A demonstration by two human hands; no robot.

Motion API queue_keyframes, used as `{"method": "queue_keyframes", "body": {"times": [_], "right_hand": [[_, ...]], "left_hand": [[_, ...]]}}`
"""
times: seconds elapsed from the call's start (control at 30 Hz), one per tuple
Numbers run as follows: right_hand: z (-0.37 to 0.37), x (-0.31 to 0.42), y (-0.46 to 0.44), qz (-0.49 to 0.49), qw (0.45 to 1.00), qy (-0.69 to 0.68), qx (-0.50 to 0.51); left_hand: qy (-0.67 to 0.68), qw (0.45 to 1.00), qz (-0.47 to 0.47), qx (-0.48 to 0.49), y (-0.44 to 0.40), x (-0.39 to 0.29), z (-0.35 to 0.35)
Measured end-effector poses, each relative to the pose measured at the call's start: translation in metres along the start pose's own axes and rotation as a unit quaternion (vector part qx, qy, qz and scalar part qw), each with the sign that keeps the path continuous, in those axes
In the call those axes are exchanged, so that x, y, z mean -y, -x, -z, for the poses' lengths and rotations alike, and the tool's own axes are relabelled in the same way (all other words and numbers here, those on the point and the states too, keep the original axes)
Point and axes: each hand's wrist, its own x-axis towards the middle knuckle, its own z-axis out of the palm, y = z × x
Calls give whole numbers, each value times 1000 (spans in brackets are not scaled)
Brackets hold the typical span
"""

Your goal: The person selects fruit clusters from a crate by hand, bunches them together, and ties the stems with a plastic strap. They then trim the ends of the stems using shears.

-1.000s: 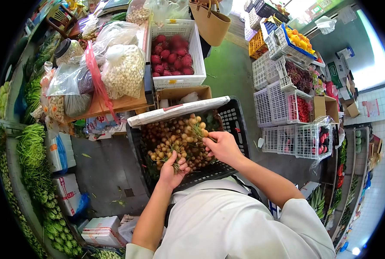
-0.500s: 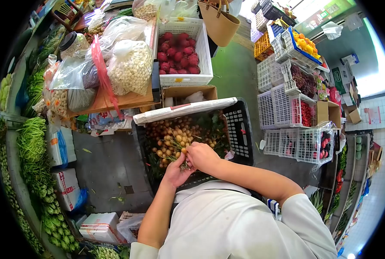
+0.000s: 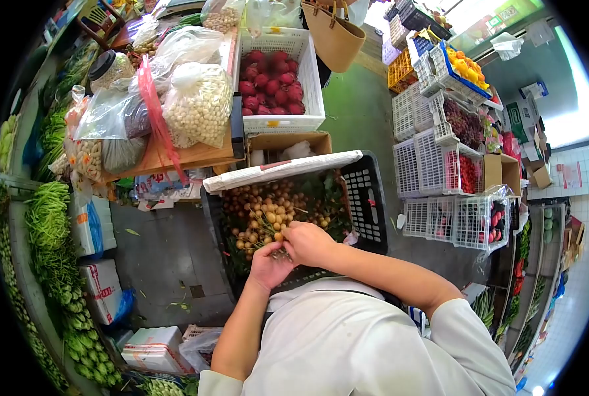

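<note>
Red fruit (image 3: 273,86) in a white crate (image 3: 301,123)

"How is the floor (image 3: 166,247) seen?"
"Dark grey nearby, marked by a small square patch (image 3: 196,291) and dotted with leaf scraps (image 3: 132,231); farther off it is tinted green."
"And the furniture?"
"A wooden table (image 3: 216,154) is set on the left, and a slatted wooden chair (image 3: 100,18) is partly seen beyond it."
"What is made out of the walls?"
"The right side is faced with a white tiled wall (image 3: 588,198), where a paper notice (image 3: 570,176) is fixed; above, a grey-green panel (image 3: 539,63) is seen."
"The light?"
"That panel is edged by a white glare (image 3: 577,79)."
</note>
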Motion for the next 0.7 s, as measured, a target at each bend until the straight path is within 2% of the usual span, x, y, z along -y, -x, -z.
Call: {"method": "queue_keyframes", "body": {"times": [0.17, 0.27, 0.43, 0.57, 0.63, 0.7], "right_hand": [[6, -1, -2, -11, 999, -12, 42], [7, -5, -2, -29, 998, -28, 55], [8, -12, -1, -4, 991, -97, 93], [6, -7, 1, -14, 988, -84, 129], [7, -6, 3, 0, 989, -75, 123], [7, -3, 5, 7, 990, -54, 132]], "left_hand": [[3, 1000, 13, 7, 0, 1, 3], [-45, 999, 15, -8, 1, 3, -3], [-85, 996, 22, -4, -1, 3, -3], [-99, 995, -4, -30, -2, 7, -15], [-59, 997, -19, -48, -2, 8, -30], [-54, 997, -25, -49, -6, 7, -17]]}}
